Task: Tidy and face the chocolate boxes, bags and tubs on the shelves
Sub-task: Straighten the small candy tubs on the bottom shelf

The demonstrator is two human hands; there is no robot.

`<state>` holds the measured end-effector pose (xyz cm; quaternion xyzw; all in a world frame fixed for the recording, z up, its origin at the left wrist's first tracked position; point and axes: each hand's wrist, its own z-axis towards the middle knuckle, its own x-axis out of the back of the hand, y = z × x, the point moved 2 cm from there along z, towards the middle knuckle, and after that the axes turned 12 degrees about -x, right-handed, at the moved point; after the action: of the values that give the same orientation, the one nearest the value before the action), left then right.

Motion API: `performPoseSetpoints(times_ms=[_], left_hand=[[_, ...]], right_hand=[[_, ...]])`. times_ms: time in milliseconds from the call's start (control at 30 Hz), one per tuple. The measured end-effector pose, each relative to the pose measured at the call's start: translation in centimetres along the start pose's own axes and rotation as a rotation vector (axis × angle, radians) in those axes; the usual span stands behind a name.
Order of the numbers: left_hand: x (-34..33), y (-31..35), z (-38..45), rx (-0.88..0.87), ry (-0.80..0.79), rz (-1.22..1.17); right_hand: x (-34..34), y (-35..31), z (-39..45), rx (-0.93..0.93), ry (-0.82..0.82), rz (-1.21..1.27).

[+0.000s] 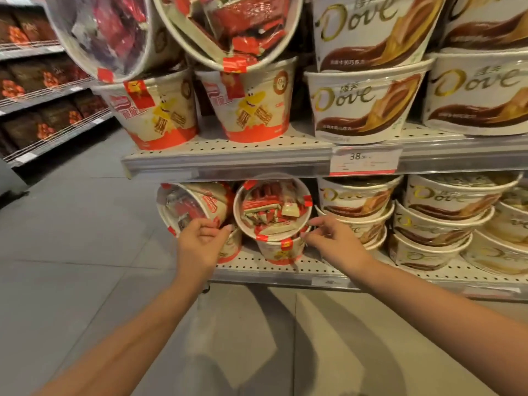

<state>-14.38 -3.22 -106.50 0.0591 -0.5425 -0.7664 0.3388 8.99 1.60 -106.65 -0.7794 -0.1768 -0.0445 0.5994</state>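
Head view, looking down on two bare forearms stretched toward the lower shelf (pixel 288 265) of a white perforated rack. Left hand (pixel 201 238) loosely curled, fingers bent, thumb and fingertips near the rim of a tipped tub (pixel 188 205) lying on its side with its clear lid turned out to the left — contact with that rim cannot be told, nothing plainly gripped. Right hand (pixel 333 238) likewise relaxed, thumb and forefinger apart, reaching at the right edge of a second tipped tub (pixel 273 208), its clear lid facing outward and showing red and white wrapped bars inside; fingertips just beside the rim, touching or not cannot be told. This middle tub resting on an upright red-and-white tub (pixel 281 250) beneath it, red tape tabs on the lids. To the right on the same shelf, stacked Dove tubs (pixel 445 212), white with a brown swirl, labels facing front. On the upper shelf (pixel 228 160): two upright red-and-white tubs (pixel 251 104) with more tubs tipped on top, then larger Dove tubs stacked beside them, and a price tag (pixel 365 161) reading 38 on the shelf edge. Far left — another rack with dark brown bags (pixel 37 121) in rows above a grey tiled floor (pixel 71 238).
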Motion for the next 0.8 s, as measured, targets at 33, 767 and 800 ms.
performPoseSetpoints(times_ms=[33,767,800], left_hand=[[-0.8,-0.3,0.3,0.037,-0.046,-0.030],[-4.8,-2.3,3.9,-0.028,-0.340,-0.075],[-4.7,-2.3,3.7,-0.042,-0.314,-0.087]], right_hand=[[-0.9,0.1,0.7,-0.064,-0.007,0.030],[-3.1,0.5,3.5,-0.176,-0.109,0.541],[-3.1,0.5,3.3,-0.148,-0.122,0.555]])
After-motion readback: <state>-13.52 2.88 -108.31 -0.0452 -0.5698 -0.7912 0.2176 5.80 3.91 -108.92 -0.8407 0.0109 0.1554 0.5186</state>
